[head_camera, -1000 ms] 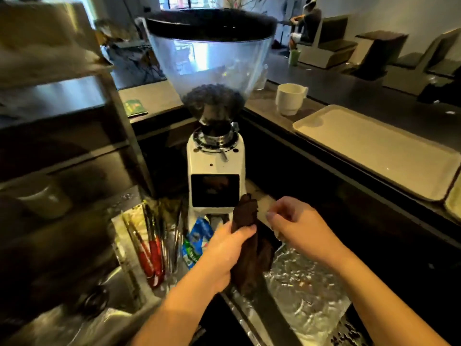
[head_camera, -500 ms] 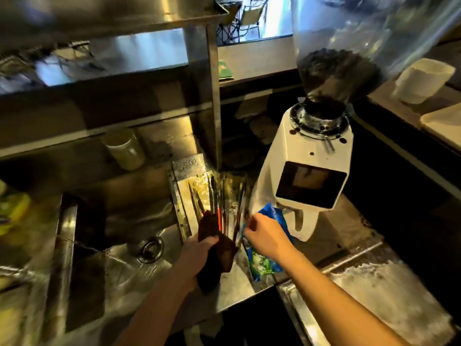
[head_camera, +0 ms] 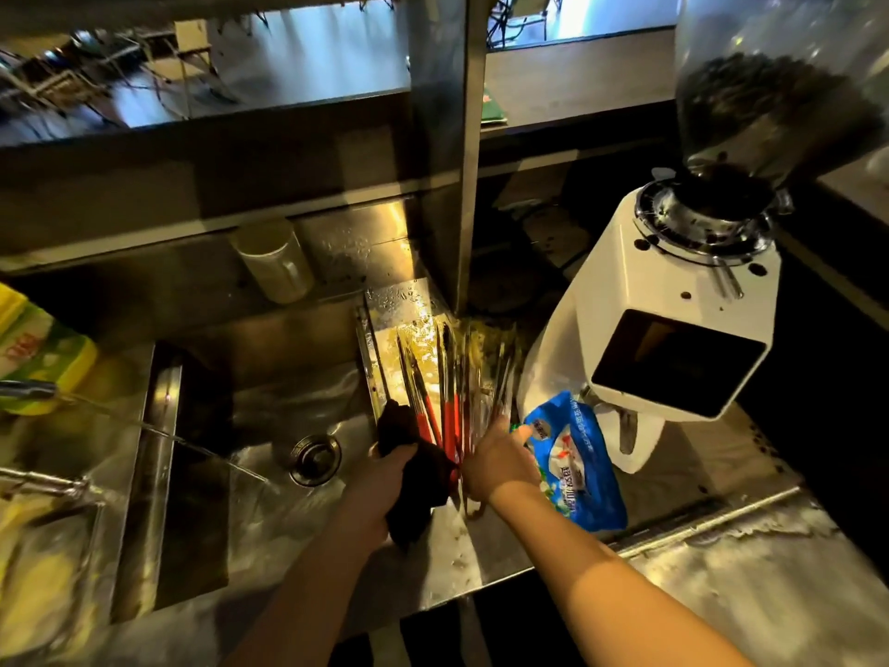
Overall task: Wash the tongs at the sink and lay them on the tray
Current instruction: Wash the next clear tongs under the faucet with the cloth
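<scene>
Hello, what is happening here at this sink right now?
A person stands at a steel sink. The left hand holds a dark cloth. The right hand reaches into a bunch of tongs with red handles, lying on a metal tray beside the basin. A blue bag and a coffee grinder sit on the right.

A steel counter (head_camera: 481, 560) is lit by warm, dim light. Above it a steel shelf (head_camera: 202, 132) is carried by a post (head_camera: 462, 151) (daylight is reflected on its top).
</scene>
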The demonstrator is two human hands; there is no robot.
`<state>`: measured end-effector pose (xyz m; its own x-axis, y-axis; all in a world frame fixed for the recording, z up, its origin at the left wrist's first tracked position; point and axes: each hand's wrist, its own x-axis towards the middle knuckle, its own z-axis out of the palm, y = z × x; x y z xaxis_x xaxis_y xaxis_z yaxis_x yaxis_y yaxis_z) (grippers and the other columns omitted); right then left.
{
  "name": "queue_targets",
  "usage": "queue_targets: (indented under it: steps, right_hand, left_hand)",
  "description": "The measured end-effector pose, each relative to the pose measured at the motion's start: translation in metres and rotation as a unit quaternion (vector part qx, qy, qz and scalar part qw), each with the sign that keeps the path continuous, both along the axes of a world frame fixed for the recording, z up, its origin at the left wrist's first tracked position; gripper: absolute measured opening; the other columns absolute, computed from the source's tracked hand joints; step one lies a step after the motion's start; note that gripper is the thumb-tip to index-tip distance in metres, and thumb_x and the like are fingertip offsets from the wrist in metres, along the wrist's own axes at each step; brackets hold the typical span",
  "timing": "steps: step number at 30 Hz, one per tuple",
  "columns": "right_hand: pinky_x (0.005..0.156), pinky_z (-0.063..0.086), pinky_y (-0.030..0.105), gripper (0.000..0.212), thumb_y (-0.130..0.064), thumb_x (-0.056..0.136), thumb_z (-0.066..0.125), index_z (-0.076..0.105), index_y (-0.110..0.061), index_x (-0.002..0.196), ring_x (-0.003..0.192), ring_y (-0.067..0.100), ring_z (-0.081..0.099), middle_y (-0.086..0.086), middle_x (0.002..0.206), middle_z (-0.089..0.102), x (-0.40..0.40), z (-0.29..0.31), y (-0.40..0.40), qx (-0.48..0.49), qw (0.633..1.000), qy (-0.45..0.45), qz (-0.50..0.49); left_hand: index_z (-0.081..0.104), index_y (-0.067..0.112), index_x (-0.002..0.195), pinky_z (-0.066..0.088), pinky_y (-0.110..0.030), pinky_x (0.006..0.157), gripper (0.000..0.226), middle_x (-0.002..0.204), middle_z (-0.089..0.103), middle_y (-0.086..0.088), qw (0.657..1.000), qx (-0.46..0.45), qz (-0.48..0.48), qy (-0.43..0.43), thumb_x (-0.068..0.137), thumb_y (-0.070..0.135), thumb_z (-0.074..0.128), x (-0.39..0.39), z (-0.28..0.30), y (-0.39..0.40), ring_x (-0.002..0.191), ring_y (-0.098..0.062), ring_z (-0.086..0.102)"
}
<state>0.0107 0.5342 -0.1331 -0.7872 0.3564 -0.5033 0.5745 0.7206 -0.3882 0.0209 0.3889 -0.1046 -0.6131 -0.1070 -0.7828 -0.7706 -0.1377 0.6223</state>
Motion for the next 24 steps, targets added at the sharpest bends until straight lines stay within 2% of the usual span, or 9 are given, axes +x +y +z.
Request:
queue_targets:
  steps: [2,4,7,9,11,14,18,22,24]
  right_hand:
    - [0.083,0.049,0.04,0.045,-0.021,0.096,0.051,0.032,-0.011,0.136,0.114,0.036,0.056,0.02,0.138,0.036,-0.004,0.012,0.003,0.012,1.0,0.008,-0.02]
    - [0.077,0.045,0.038,0.048,-0.013,0.093,0.05,0.031,-0.012,0.137,0.113,0.034,0.054,0.019,0.138,0.032,-0.006,0.026,0.008,0.021,0.999,-0.007,-0.024]
    - [0.078,0.038,0.034,0.055,-0.016,0.09,0.053,0.03,-0.012,0.14,0.113,0.035,0.052,0.019,0.137,0.034,0.006,0.048,0.016,0.036,0.998,0.042,0.008]
    - [0.074,0.036,0.03,0.061,-0.022,0.089,0.053,0.026,-0.011,0.143,0.1,0.034,0.056,0.02,0.135,0.034,0.017,0.063,0.019,0.028,0.996,0.081,0.031]
    - [0.069,0.037,0.031,0.067,-0.023,0.09,0.05,0.019,-0.014,0.148,0.081,0.027,0.056,0.019,0.134,0.031,0.024,0.076,0.017,-0.024,0.993,0.108,0.039]
    - [0.081,0.038,0.032,0.06,-0.025,0.096,0.051,0.022,-0.009,0.146,0.099,0.03,0.056,0.018,0.133,0.044,0.023,0.094,0.001,-0.173,0.975,0.137,0.008]
    - [0.055,0.041,0.028,0.017,-0.012,0.096,0.053,0.053,0.0,0.108,0.07,0.025,0.06,0.015,0.083,0.071,0.019,0.115,-0.041,-0.5,0.86,0.055,-0.084]
    - [0.061,0.044,0.033,0.02,-0.013,0.094,0.048,0.066,-0.005,0.09,0.067,0.027,0.063,0.015,0.077,0.072,0.015,0.116,-0.094,-0.547,0.836,-0.009,-0.036]
    - [0.064,0.048,0.034,0.022,-0.011,0.093,0.046,0.067,-0.003,0.093,0.066,0.023,0.063,0.015,0.081,0.068,0.012,0.112,-0.125,-0.562,0.826,-0.037,-0.01]
  left_hand:
    - [0.059,0.009,0.121,0.056,-0.044,0.092,0.031,0.105,0.069,-0.014,1.0,0.006,0.003,0.013,0.094,0.023,0.065,0.001,0.001,-0.003,0.098,-0.032,0.069]
    - [0.059,0.011,0.123,0.056,-0.043,0.09,0.031,0.108,0.069,-0.013,0.999,0.022,0.006,0.037,0.094,0.022,0.065,-0.001,0.002,-0.006,0.099,-0.031,0.069]
    - [0.065,0.012,0.114,0.059,-0.037,0.076,0.028,0.103,0.073,-0.013,0.996,0.047,0.01,0.075,0.089,0.024,0.072,-0.004,0.007,-0.012,0.091,-0.03,0.073]
    - [0.069,0.012,0.101,0.06,-0.033,0.059,0.019,0.085,0.077,-0.009,0.992,0.053,0.025,0.113,0.086,0.022,0.075,-0.006,0.012,-0.019,0.072,-0.025,0.076]
    - [0.07,0.014,0.096,0.059,-0.031,0.052,0.011,0.072,0.078,-0.003,0.987,0.07,0.053,0.133,0.087,0.02,0.074,-0.009,0.017,-0.028,0.062,-0.02,0.076]
    - [0.069,0.012,0.105,0.058,-0.029,0.049,0.016,0.074,0.079,-0.003,0.979,0.109,0.098,0.142,0.092,0.022,0.068,-0.011,0.025,-0.051,0.063,-0.02,0.076]
    - [0.065,0.011,0.115,0.059,-0.035,0.05,0.024,0.08,0.079,-0.008,0.968,0.13,0.159,0.144,0.097,0.027,0.061,-0.015,0.03,-0.1,0.068,-0.024,0.077]
    - [0.064,0.01,0.117,0.059,-0.035,0.06,0.039,0.105,0.076,-0.012,0.951,0.143,0.235,0.139,0.098,0.043,0.055,-0.016,0.029,-0.167,0.078,-0.027,0.076]
    - [0.064,0.009,0.121,0.055,-0.041,0.08,0.054,0.118,0.073,-0.016,0.935,0.202,0.253,0.145,0.098,0.054,0.046,-0.012,0.027,-0.205,0.094,-0.028,0.075]
